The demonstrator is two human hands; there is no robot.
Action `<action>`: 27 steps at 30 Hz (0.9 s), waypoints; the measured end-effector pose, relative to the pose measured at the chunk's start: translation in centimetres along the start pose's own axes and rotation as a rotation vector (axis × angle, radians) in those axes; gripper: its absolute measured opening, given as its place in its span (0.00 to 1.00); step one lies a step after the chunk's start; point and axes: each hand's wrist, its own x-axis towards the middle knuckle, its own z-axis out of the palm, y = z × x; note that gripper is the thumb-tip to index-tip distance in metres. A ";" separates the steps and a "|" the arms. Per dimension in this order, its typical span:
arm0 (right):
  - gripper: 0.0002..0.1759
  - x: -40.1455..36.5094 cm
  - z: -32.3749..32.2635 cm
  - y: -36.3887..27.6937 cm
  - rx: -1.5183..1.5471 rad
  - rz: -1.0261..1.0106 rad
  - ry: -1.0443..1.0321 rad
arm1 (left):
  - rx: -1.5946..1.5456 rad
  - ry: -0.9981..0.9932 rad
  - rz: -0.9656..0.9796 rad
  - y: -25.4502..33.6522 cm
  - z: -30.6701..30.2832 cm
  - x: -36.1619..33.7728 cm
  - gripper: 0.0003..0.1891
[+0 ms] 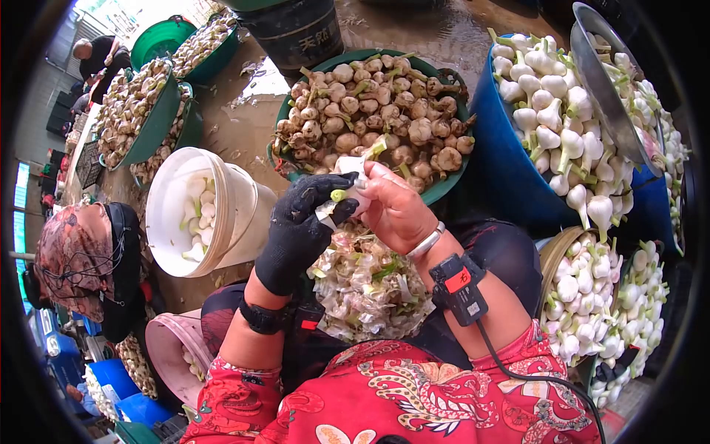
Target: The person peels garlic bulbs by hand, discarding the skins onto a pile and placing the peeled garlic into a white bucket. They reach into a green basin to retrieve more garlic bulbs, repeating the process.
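Note:
My left hand [297, 233], in a black glove, is closed around a garlic bulb [349, 194] whose cut green stem end pokes out between the fingers. Bare and wearing a bracelet, my right hand [398, 206] pinches the pale skin on the bulb's other side. Much of the bulb is hidden by my fingers. Below both hands, a heap of loose garlic skins [370, 285] lies between my legs. Just beyond them stands a green tub [285, 111] full of brownish, unpeeled garlic [384, 111].
At left a white bucket [164, 229] holds several peeled bulbs. A blue barrel [510, 177] heaped with white garlic stands at right, with a metal basin [610, 81] leaning on it. A pink bucket [166, 337] sits lower left. Another person [81, 259] is close on the left.

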 end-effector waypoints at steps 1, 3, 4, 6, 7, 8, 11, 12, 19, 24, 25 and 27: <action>0.20 0.4 0.3 0.1 -0.002 0.000 -0.002 | 0.001 0.002 0.001 0.3 0.0 0.0 0.16; 0.14 1.0 0.9 0.4 0.018 -0.193 0.190 | -0.471 0.100 -0.419 1.0 0.1 -0.2 0.12; 0.08 1.4 0.8 0.5 0.020 -0.315 0.240 | -0.584 0.099 -0.470 0.6 -0.5 -0.2 0.11; 0.07 0.9 1.0 -0.5 -0.032 -0.291 0.164 | -0.015 0.003 -0.122 -1.7 -1.8 -0.1 0.14; 0.08 0.3 2.2 -1.1 -0.070 -0.273 0.123 | -0.028 0.031 -0.139 -3.3 -2.3 -0.2 0.16; 0.08 -0.6 3.8 -1.4 -0.214 -0.168 0.129 | 0.223 0.012 -0.013 -0.8 -3.0 0.3 0.17; 0.10 -1.5 2.3 -0.3 -0.628 0.234 -0.120 | 0.376 0.110 0.216 -2.3 -3.1 0.7 0.17; 0.10 -1.4 1.9 -0.1 -0.811 0.369 -0.177 | 0.147 0.115 0.016 -2.0 -2.8 0.2 0.18; 0.16 -1.7 0.1 -0.4 -1.636 0.270 -0.348 | 0.062 0.315 -0.219 -2.9 -10.7 -1.4 0.14; 0.10 -1.7 1.3 -6.8 -0.499 -0.067 0.407 | 0.522 0.270 -0.192 -5.1 -11.1 -0.5 0.19; 0.11 -1.9 0.9 -8.1 -0.354 -0.088 0.388 | 0.250 0.128 -0.183 -4.9 -7.8 0.7 0.20; 0.12 -2.2 0.7 -9.4 -0.290 -0.118 0.386 | 0.164 -0.117 -0.240 -8.8 -0.7 2.0 0.14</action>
